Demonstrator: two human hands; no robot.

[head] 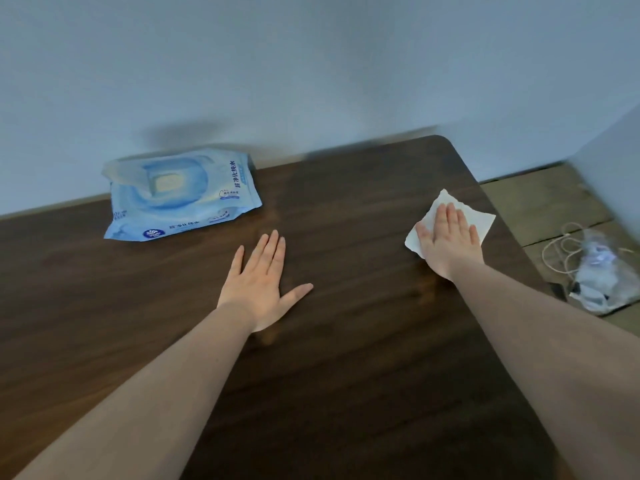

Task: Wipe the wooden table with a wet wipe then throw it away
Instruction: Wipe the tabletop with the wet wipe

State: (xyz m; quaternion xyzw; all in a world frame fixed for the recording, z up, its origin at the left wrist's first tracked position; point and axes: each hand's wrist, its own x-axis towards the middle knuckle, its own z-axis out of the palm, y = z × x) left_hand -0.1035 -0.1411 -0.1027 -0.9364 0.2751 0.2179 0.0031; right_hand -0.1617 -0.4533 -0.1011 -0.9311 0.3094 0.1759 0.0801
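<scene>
White crumpled wet wipe (450,220) under flat right hand (448,245); left hand (258,287) flat, empty, on wooden table (346,341).

Right hand (446,242) presses white wet wipe (479,221) flat on wooden table (346,209).

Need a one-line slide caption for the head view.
Right hand presses a white wet wipe flat on the dark wooden table; left hand rests palm-down.

Pale wall (311,64), wood-plank floor (540,202) (dim light)
</scene>
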